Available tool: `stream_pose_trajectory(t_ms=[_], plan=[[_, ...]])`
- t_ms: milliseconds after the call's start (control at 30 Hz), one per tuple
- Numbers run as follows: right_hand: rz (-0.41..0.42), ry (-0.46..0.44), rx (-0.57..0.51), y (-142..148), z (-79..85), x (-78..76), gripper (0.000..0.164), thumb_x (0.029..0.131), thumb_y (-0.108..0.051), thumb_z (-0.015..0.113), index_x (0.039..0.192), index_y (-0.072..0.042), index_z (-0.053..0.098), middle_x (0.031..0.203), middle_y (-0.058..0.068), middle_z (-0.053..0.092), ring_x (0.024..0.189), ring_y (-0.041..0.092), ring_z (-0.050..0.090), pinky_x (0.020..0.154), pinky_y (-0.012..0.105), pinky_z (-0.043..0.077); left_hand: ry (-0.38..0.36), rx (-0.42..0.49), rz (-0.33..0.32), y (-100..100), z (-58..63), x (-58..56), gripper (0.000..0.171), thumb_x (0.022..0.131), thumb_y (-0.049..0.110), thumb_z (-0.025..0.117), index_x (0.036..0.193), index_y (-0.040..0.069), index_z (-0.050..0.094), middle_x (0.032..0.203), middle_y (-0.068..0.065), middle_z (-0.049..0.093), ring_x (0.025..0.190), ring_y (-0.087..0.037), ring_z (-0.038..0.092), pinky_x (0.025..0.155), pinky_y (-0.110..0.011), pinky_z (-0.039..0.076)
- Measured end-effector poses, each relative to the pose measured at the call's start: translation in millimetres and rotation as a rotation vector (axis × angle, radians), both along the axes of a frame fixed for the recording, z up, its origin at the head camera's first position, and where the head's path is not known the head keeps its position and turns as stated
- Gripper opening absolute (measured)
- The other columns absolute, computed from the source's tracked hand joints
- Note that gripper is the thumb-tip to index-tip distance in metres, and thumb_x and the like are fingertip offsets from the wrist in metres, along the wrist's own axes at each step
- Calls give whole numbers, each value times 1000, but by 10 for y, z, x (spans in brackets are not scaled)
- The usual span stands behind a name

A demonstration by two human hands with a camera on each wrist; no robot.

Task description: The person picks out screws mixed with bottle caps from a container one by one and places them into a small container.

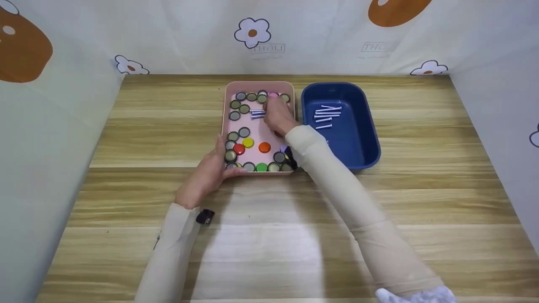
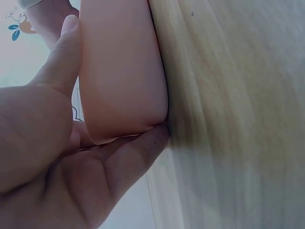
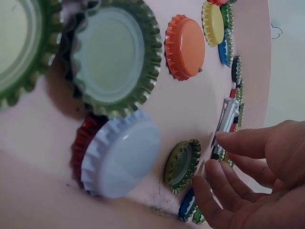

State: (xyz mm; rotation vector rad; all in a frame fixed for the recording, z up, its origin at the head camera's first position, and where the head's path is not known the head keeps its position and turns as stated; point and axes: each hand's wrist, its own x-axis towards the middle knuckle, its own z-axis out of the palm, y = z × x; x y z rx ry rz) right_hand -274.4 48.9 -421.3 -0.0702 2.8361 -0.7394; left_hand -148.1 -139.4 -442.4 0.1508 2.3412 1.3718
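My left hand [image 1: 206, 174] holds the near left corner of a pink tray [image 1: 259, 85], thumb along the near rim and fingers against the left side. In the left wrist view, fingers and thumb lie against the outer wall of the tray [image 2: 124, 62]. Inside the tray, my right hand [image 1: 278, 115] pinches at several silver screws [image 1: 257, 114] near the far right; in the right wrist view its thumb overlaps the threaded screws [image 3: 228, 114]. Bottle caps lie around it, among them an orange cap [image 1: 264, 147], a yellow cap [image 1: 248, 142] and a red cap [image 1: 238, 149].
Right of the tray stands a dark blue bin [image 1: 372, 139] with several silver screws [image 1: 328, 112] inside. The right forearm passes over its near left edge. Both containers stand on a wood-grain table [image 1: 421, 189], with a patterned curtain [image 1: 311, 25] behind and at the sides.
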Motion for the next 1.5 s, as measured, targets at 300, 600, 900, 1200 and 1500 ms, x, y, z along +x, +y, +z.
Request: stream_pose_trajectory(t_ms=[300, 600, 900, 1200, 1500], plan=[[57, -32, 61, -5, -9, -14, 24, 95, 0, 54, 112, 0, 71, 108, 12, 67, 96, 22, 56, 85, 31, 52, 14, -26, -5, 1, 7, 10, 77, 97, 69, 21, 162, 27, 14, 155, -2, 45, 141, -19, 47, 129, -45, 17], [49, -36, 82, -7, -21, -19, 13, 96, -5, 60, 102, 0, 71, 93, 8, 63, 85, 18, 51, 74, 28, 44, 114, -121, -60, -10, 7, 23, 97, 95, 35, 66, 162, 19, -1, 162, -9, 35, 148, -24, 39, 128, -47, 16], [46, -14, 102, -33, -36, -20, 11, 96, -3, 58, 96, -1, 69, 79, 3, 52, 79, 18, 50, 68, 27, 41, 0, -33, -10, 7, 8, -10, 71, 102, 47, 47, 162, 29, 14, 159, 1, 40, 147, -17, 39, 129, -45, 13], [33, 9, 109, -50, -32, -19, 15, 96, 0, 55, 103, 1, 69, 89, 9, 63, 82, 19, 56, 72, 29, 46, 3, -22, -11, 4, 5, -22, 68, 102, 56, 36, 161, 29, 16, 157, 0, 44, 145, -18, 43, 129, -45, 13], [68, 41, 104, -25, -67, -37, 16, 93, 0, 57, 100, 2, 72, 100, 15, 70, 86, 23, 58, 82, 37, 53, 139, -133, -72, -28, 11, 19, 102, 90, 34, 73, 162, 20, 1, 157, -8, 41, 142, -22, 45, 127, -46, 22]])
